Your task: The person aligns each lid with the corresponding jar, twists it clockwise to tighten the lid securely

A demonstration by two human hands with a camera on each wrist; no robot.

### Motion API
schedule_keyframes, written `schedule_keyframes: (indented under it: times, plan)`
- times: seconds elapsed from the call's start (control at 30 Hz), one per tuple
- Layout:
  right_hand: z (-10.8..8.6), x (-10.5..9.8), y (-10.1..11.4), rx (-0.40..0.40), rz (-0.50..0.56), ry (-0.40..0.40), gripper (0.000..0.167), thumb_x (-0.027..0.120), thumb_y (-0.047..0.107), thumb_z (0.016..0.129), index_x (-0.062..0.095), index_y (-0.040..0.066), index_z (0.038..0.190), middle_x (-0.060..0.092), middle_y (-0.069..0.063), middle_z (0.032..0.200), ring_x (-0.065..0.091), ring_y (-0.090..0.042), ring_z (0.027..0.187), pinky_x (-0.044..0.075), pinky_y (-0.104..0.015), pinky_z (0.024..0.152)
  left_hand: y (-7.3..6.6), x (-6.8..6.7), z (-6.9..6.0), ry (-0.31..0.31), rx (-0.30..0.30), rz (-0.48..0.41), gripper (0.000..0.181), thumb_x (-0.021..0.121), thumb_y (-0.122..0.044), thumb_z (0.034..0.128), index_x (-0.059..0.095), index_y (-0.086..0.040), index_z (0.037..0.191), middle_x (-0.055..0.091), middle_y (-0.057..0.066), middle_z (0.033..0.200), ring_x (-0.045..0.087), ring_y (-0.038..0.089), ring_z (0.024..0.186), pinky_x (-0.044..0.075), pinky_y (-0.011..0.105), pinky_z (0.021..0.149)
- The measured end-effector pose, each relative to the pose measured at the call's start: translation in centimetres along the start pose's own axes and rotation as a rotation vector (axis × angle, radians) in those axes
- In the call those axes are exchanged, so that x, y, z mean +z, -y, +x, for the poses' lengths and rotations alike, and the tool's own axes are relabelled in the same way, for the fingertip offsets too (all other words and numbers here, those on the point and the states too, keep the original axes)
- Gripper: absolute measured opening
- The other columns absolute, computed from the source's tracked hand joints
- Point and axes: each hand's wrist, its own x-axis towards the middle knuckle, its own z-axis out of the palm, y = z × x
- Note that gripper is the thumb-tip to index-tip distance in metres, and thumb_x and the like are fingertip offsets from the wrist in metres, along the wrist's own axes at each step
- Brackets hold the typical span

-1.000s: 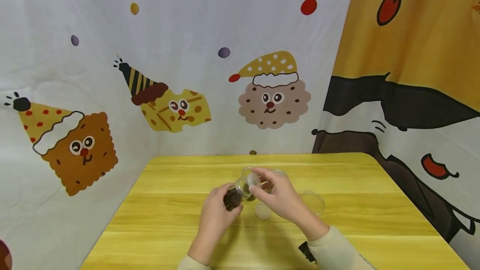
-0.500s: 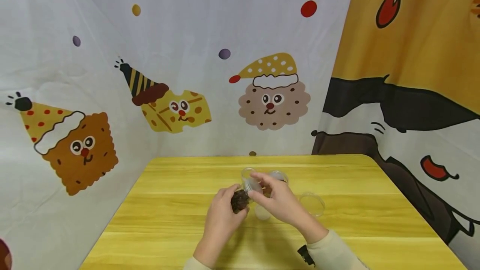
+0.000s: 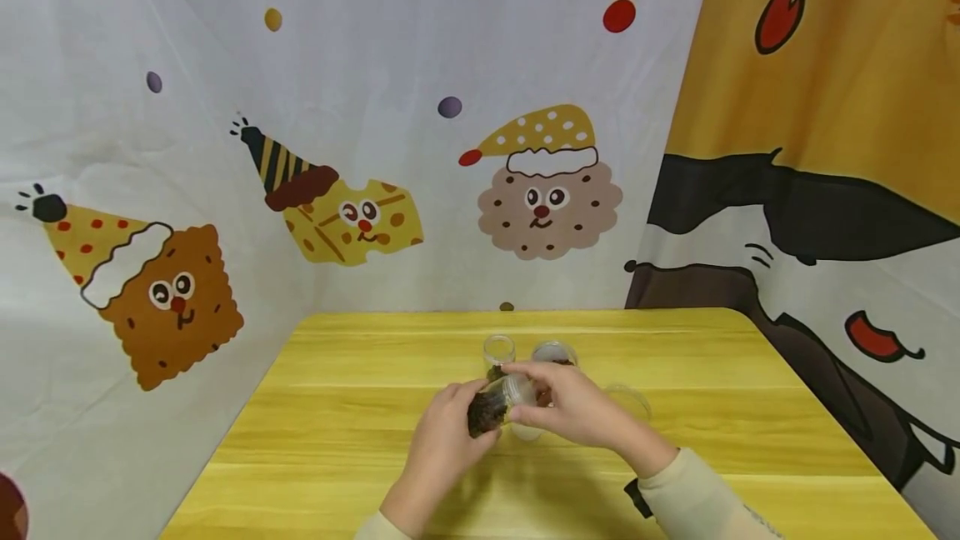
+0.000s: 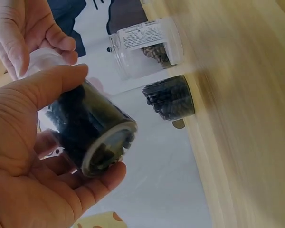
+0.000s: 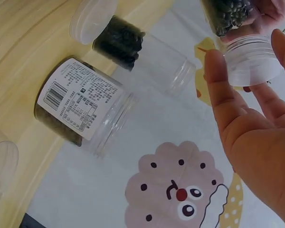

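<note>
One square biscuit figure [image 3: 176,307] with a pointed hat is printed at the far left of the white cloth [image 3: 375,32], and to its right comes a cheese figure [image 3: 352,219]. Below them, over the yellow wooden table [image 3: 300,440], the person's left hand [image 3: 442,444] has its thumb and fingers bent round the dark-filled jar [image 3: 487,413]. This jar is tilted in the air, its bottom toward the left hand and its mouth end toward the right. Behind it, a narrow jar [image 5: 118,42] stands upright on the table, with dark pieces in its lower part. At the mouth end of the held jar is a translucent lid [image 5: 254,71]; if it is screwed down, I cannot tell. Partly hidden under the hands, a small pale lid [image 3: 527,432] lies on the table. Just right of the narrow jar stands a wider jar [image 5: 78,99], which bears a printed white label [image 5: 80,97]. The right hand [image 3: 573,407] pinches the translucent lid between thumb and fingers, so it is only as wide open as this lid. Further right lies a clear round lid [image 3: 633,398], and near it is the pale right sleeve [image 3: 697,494].
</note>
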Motion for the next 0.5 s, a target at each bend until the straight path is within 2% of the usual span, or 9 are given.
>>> schedule_keyframes:
  times: [0.17, 0.37, 0.5]
  plan:
    - [-0.12, -0.24, -0.41, -0.01, 0.039, -0.017, 0.058, 0.078, 0.036, 0.099, 0.059, 0.023, 0.152, 0.071, -0.002, 0.111, 0.069, -0.01, 0.094, 0.059, -0.027, 0.079, 0.16, -0.04, 0.19, 0.018, 0.001, -0.046, 0.063, 0.095, -0.024, 0.0806, 0.068, -0.007, 0.135, 0.074, 0.015, 0.125, 0.072, 0.032, 0.112, 0.063, 0.052, 0.092]
    - [-0.08, -0.4, -0.62, -0.076, 0.08, -0.042, 0.058, 0.079, 0.028, 0.099, 0.059, 0.016, 0.152, 0.07, -0.007, 0.127, 0.073, -0.017, 0.107, 0.062, -0.031, 0.096, 0.64, -0.14, 0.56, 0.051, 0.011, -0.126, 0.063, 0.094, -0.025, 0.0834, 0.067, -0.008, 0.138, 0.073, 0.012, 0.13, 0.072, 0.029, 0.114, 0.063, 0.05, 0.092]
    - [-0.07, -0.58, -0.7, -0.09, 0.072, -0.038, 0.059, 0.079, 0.028, 0.099, 0.059, 0.014, 0.153, 0.071, -0.005, 0.126, 0.072, -0.015, 0.105, 0.063, -0.034, 0.096, 0.75, -0.36, 0.83, 0.062, 0.019, -0.139, 0.064, 0.093, -0.026, 0.0829, 0.067, -0.008, 0.138, 0.073, 0.012, 0.13, 0.072, 0.028, 0.114, 0.063, 0.05, 0.093]
